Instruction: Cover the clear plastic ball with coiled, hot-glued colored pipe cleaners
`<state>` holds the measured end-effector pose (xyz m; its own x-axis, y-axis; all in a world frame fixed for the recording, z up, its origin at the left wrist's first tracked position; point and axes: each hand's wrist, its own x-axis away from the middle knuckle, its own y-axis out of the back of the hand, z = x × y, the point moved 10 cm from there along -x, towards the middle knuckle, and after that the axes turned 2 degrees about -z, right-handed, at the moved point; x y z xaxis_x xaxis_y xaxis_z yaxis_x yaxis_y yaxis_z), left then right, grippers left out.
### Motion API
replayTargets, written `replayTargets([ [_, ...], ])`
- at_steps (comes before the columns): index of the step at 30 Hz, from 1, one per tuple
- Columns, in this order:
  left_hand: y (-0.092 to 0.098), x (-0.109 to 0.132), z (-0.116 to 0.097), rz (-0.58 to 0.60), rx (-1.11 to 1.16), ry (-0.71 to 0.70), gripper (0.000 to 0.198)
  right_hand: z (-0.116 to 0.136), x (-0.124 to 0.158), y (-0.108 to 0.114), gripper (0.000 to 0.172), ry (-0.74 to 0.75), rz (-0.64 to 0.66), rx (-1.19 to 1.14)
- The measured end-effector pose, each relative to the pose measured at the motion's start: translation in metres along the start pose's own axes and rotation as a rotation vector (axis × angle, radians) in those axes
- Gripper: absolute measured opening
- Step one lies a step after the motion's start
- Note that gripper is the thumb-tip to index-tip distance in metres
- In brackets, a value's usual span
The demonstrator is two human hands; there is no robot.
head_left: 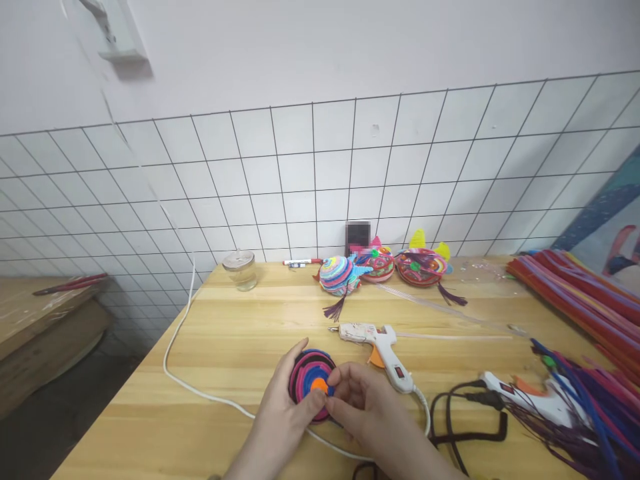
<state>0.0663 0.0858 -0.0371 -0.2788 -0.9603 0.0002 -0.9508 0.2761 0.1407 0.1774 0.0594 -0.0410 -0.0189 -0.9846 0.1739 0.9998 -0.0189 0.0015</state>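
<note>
A round coiled disc (307, 371) in pink, blue and dark rings, with an orange centre, is held above the wooden table. My left hand (285, 407) grips it from the left, thumb pressed near the orange middle. On the disc's right side, my right hand (360, 403) has thumb and forefinger pinched together at the edge of the orange part; anything between those fingertips is too small to make out. Just beyond my hands lies a white glue gun (383, 343) with an orange trigger, its nozzle pointing left.
Colourful coiled fish-like pieces (337, 275) stand near the tiled wall, beside a marker (303, 262). A lidded glass (241, 272) is at the back left. Right: a second glue gun (535, 400), black cable (470, 437), fuzzy stems (575, 293). A white cord (200, 392) crosses the left.
</note>
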Motion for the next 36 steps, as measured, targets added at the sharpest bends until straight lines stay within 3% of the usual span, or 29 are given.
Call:
replayTargets([
  [5, -0.001, 0.001, 0.005, -0.044, 0.02, 0.063, 0.068, -0.007, -0.001, 0.001, 0.014, 0.022, -0.053, 0.016],
  [15, 0.001, 0.0, 0.004, -0.017, 0.027, 0.047, 0.066, -0.016, -0.002, -0.001, 0.015, 0.025, -0.069, -0.016],
  [20, 0.01, 0.0, 0.005, -0.05, 0.03, 0.077, 0.077, -0.015, -0.002, 0.0, 0.015, 0.036, -0.068, -0.039],
  [28, 0.003, 0.0, 0.013, 0.026, 0.311, 0.157, 0.069, -0.014, -0.001, 0.0, 0.014, 0.038, -0.045, -0.026],
  [36, 0.005, -0.001, 0.016, -0.014, 0.441, 0.19, 0.068, -0.004, 0.002, -0.002, 0.018, 0.038, 0.061, -0.007],
])
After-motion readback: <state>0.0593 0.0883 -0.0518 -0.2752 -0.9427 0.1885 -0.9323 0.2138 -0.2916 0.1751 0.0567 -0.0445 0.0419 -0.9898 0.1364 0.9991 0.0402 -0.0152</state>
